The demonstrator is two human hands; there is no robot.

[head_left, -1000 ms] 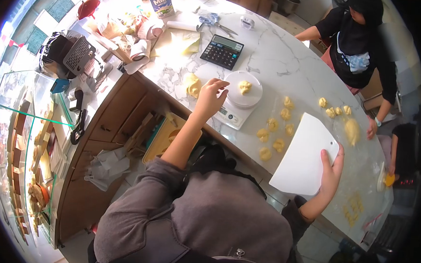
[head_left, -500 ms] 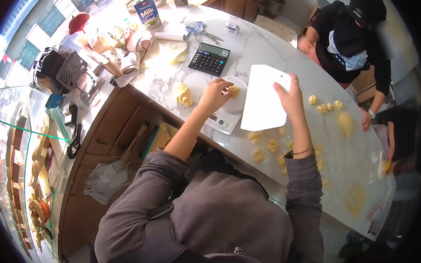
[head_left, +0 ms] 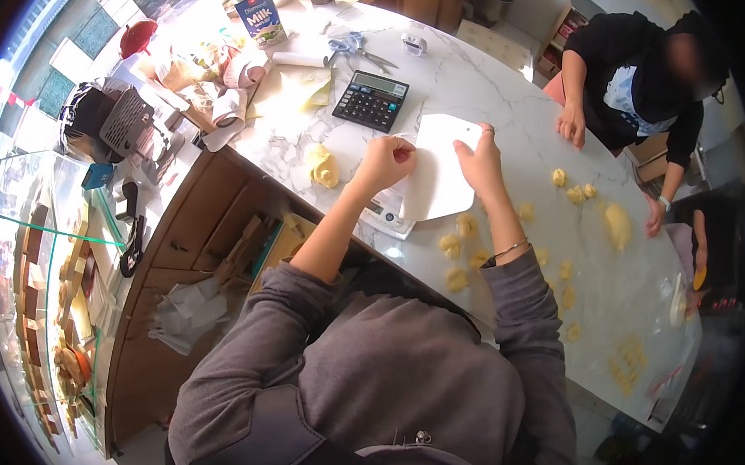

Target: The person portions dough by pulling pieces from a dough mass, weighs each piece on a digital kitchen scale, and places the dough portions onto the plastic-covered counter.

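My right hand (head_left: 480, 161) grips a white flat scraper (head_left: 439, 170) by its upper right edge, over the right side of the scale. My left hand (head_left: 385, 162) is closed beside the scraper's left edge; what its fingers hold, if anything, is hidden. Below the hands the lower part of the white kitchen scale (head_left: 387, 219) shows, its plate mostly covered. A larger lump of yellow dough (head_left: 321, 165) lies left of my left hand. Several small dough pieces (head_left: 450, 246) sit on the marble table (head_left: 514, 105) to the right, partly behind my right forearm.
A calculator (head_left: 370, 100), scissors (head_left: 361, 51) and a milk carton (head_left: 260, 16) stand beyond the scale. Across the table is a person in black (head_left: 624, 86), near more dough (head_left: 616, 226). A glass display case (head_left: 30, 248) is at the left.
My right hand has brought the scraper left from the table's right part to the scale. My left fingers have closed. The dough on the scale is no longer visible. The person opposite has leaned in.
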